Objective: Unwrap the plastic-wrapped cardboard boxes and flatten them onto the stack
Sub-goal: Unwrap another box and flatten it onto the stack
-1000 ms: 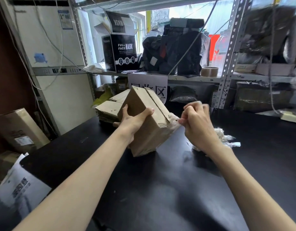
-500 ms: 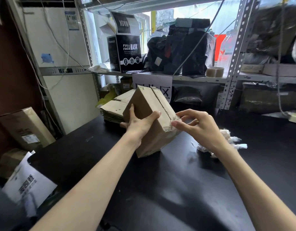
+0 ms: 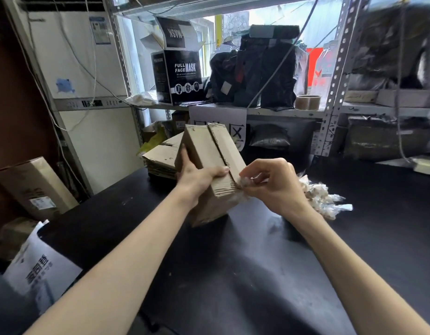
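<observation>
Head cam: picking the wrap off a box bundle at its corner

Closest to me, the black table [image 3: 233,274] takes the lower end of the cardboard bundle [image 3: 204,151], which leans away from me. I reckon resting it there lets one hand steady it. My left hand [image 3: 197,175] grips its left side, thumb across the near face. My right hand [image 3: 274,184] is closed in a pinch on the clear plastic wrap [image 3: 245,183] at the near right corner, probably the easiest spot to start a tear. A crumpled plastic wad [image 3: 322,199] lies just beyond that hand, parked out of the way. Behind the bundle sits the stack of flattened boxes [image 3: 160,158], handy for the next drop. Further back, a shelf holds a mask box [image 3: 182,76] and a tape roll [image 3: 307,102].
</observation>
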The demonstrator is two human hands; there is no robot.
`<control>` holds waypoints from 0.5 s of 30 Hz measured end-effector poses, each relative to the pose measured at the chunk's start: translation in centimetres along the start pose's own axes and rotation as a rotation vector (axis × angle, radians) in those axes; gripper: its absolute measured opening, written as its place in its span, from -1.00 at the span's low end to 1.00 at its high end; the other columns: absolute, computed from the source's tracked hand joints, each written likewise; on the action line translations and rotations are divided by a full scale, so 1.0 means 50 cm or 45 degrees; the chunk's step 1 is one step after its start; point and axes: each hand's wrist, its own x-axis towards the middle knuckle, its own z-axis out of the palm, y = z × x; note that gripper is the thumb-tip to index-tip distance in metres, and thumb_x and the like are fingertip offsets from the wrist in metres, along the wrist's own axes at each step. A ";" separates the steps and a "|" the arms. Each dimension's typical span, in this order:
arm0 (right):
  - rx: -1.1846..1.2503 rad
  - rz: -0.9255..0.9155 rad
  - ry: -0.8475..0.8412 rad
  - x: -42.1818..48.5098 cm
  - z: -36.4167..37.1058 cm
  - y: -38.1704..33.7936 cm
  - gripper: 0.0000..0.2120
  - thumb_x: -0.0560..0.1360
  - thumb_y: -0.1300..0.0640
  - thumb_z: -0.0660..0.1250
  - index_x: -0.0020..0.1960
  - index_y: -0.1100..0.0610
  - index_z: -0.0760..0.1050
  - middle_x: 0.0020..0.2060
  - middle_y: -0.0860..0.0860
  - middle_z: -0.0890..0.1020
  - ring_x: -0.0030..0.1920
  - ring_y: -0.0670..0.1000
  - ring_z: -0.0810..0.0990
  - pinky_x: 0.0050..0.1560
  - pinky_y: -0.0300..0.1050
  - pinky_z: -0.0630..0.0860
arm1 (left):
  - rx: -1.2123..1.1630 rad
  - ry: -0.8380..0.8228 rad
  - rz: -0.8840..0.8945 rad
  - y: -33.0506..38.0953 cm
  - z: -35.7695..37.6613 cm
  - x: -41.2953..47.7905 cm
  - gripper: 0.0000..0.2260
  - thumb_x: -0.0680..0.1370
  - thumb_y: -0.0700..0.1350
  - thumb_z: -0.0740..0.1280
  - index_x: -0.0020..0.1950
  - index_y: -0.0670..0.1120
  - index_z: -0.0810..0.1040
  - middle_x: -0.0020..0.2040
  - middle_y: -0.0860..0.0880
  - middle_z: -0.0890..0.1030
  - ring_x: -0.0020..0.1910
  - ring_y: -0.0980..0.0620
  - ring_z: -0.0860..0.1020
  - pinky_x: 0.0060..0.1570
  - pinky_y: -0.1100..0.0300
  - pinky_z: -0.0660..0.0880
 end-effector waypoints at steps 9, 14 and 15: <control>0.597 0.612 -0.067 0.005 -0.032 0.021 -0.80 0.26 0.55 0.38 -0.20 0.34 0.65 -0.23 0.27 0.67 -0.30 0.02 0.60 -0.31 -0.25 0.58 | -0.083 -0.087 -0.056 0.013 -0.023 0.005 -0.10 0.43 -0.33 0.51 0.61 0.05 0.07 0.24 -0.10 0.57 0.16 -0.16 0.58 -0.02 -0.09 0.57; 0.767 0.804 -0.054 0.010 -0.037 0.033 -0.77 0.20 0.53 0.32 -0.25 0.32 0.66 -0.24 0.26 0.63 -0.18 0.15 0.55 -0.10 -0.06 0.60 | -0.108 -0.089 -0.045 0.008 -0.031 0.018 -0.25 0.43 -0.41 0.46 0.52 -0.02 0.24 0.05 -0.06 0.62 -0.07 -0.06 0.61 -0.23 0.05 0.56; 0.779 0.806 -0.020 0.011 -0.041 0.035 -0.77 0.19 0.52 0.31 -0.26 0.33 0.66 -0.27 0.24 0.63 -0.18 0.14 0.55 -0.20 -0.14 0.59 | -0.112 -0.090 -0.048 0.009 -0.032 0.018 -0.28 0.44 -0.41 0.45 0.49 -0.01 0.26 0.04 -0.06 0.62 -0.09 -0.07 0.61 -0.25 0.02 0.56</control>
